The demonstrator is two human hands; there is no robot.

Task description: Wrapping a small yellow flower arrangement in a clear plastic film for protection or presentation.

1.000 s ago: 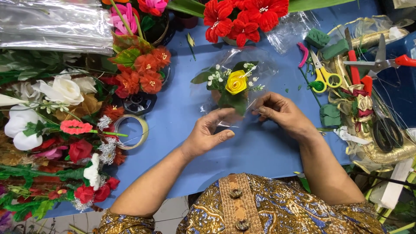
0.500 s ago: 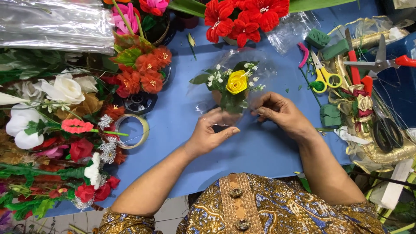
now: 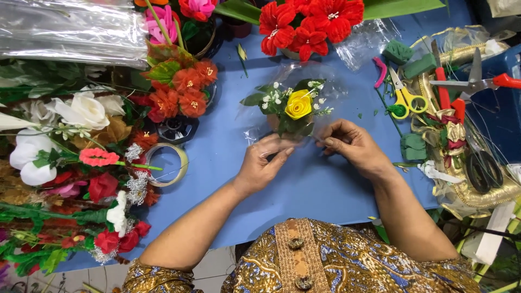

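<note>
Both hands, left hand (image 3: pixel 263 165) and right hand (image 3: pixel 353 147), pinched the small posy (image 3: pixel 296 108) by its clear wrap, low on the blue counter (image 3: pixel 304 184). Judged light, crinkly, easily crushed; hold at stems.

Short-sleeved gold-and-blue batik blouse with a buttoned front band.
</note>
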